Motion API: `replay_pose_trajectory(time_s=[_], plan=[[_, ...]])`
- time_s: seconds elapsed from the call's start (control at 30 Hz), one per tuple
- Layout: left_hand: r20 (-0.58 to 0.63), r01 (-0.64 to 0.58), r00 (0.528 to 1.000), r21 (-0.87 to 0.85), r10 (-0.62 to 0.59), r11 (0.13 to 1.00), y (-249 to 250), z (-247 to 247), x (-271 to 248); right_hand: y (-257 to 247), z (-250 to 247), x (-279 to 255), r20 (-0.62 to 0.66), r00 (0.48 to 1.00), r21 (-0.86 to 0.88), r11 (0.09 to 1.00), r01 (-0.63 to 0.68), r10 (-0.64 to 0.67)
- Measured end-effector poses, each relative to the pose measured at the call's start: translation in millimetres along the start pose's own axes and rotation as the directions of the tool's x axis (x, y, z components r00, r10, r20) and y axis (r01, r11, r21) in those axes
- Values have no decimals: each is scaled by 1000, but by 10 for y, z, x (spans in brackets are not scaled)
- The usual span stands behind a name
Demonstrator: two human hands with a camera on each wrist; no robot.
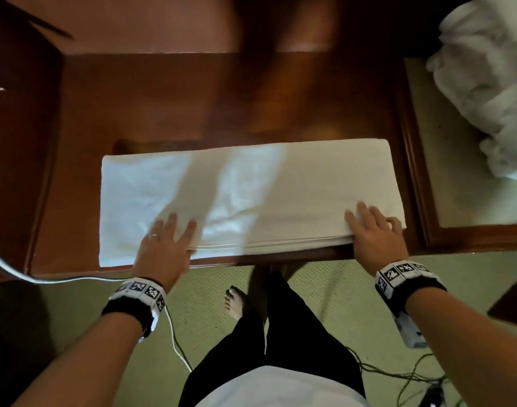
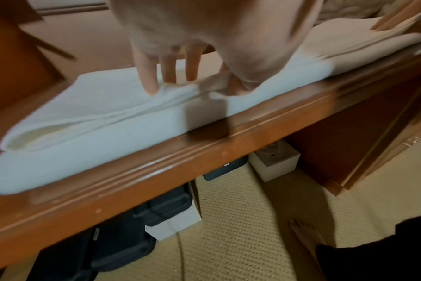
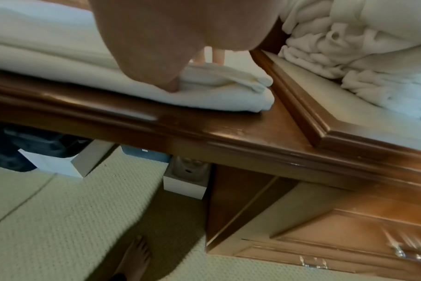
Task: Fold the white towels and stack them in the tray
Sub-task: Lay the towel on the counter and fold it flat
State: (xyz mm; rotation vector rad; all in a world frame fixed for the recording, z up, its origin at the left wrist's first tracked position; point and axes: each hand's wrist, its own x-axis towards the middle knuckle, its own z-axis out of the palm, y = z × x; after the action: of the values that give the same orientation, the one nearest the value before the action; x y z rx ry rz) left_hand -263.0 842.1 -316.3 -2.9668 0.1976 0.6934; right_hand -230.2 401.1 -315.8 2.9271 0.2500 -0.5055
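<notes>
now both hands (image 1: 163, 245) (image 1: 374, 230) grip towel's (image 1: 280, 183) near edge - l & r.

I see the folded towel (image 1: 251, 195) lying along the near edge of the desk (image 1: 163, 98). My left hand (image 1: 163, 248) rests on its near-left part, my right hand (image 1: 374, 233) on its near-right corner. Right of it sits the tray (image 1: 445, 171), loose towels (image 1: 492, 83) piled at its far right.

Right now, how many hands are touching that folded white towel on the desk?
2. The left hand is at the near edge of the towel, left of its middle; the right hand is near its right end.
</notes>
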Motion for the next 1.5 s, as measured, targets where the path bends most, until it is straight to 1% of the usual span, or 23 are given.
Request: replay_pose_trajectory(time_s=[0.07,0.17,0.23,0.3,0.33,0.43,0.53,0.63,0.7,0.73,0.8,0.9,0.93,1.07,1.13,1.2,1.27,1.3,1.37,1.4,1.43,1.47,1.5], plan=[[-26,20,999,-99,-23,995,-16,-3,137,37,-5,155,62,998,32,999,12,-14],[2,55,998,-197,-56,979,-106,-86,385,104,-128,418,99,994,104,994,29,-39],[-65,31,997,-237,-48,971,-144,-111,385,135,-166,438,55,997,124,991,55,-62],[-180,-36,984,-197,0,980,-159,8,243,179,-100,340,-11,998,150,987,59,-58],[-191,-57,981,-168,25,984,-143,72,153,196,-35,281,-28,998,150,987,58,-54],[-94,-46,995,-122,34,991,-86,168,54,229,96,199,33,997,122,991,60,-65],[-94,-29,995,-115,18,993,-87,206,26,253,128,195,20,1000,151,989,7,-10],[-63,-23,998,-109,17,994,-116,257,4,306,168,135,-5,1000,148,989,-1,2],[-51,-27,998,-118,22,993,-135,222,20,252,134,150,16,1000,146,989,-18,15],[-68,-17,998,-132,8,991,-156,199,15,170,80,174,-11,1000,159,987,-21,23],[-95,48,994,-141,-61,989,-266,132,-3,-64,-8,234,-88,995,168,985,51,-36],[-138,131,981,-77,-140,988,-568,108,-33,-413,-60,325,-143,953,116,951,286,-269],[-124,143,981,-50,-148,988,-669,111,-61,-466,-43,338,-146,942,124,939,321,-303],[47,220,975,-123,-216,968,-849,151,-189,-469,-15,230,-140,921,163,909,383,-363],[87,227,972,-150,-216,962,-814,134,-216,-491,-84,197,-174,915,171,904,391,-363],[96,235,970,-157,-222,959,-743,22,-146,-593,-212,266,-229,924,217,909,357,-308],[59,197,980,-188,-189,962,-581,-120,13,-775,-312,406,-235,934,242,915,324,-268],[12,131,991,-190,-131,973,-450,-169,107,-900,-348,466,-207,940,257,913,318,-270],[-60,-56,997,-123,49,991,-135,-213,291,-1150,-360,546,-102,957,303,908,289,-270],[-53,-140,989,-87,135,986,-8,-175,374,-1243,-325,569,-39,965,305,916,260,-260],[-31,-182,983,-62,180,981,62,-137,438,-1298,-274,580,28,968,292,928,231,-250],[-15,-176,984,-54,175,983,48,-80,477,-1322,-241,581,75,967,281,935,215,-245],[-21,-126,992,-76,125,989,-47,-19,493,-1319,-231,579,101,964,277,938,211,-247]])
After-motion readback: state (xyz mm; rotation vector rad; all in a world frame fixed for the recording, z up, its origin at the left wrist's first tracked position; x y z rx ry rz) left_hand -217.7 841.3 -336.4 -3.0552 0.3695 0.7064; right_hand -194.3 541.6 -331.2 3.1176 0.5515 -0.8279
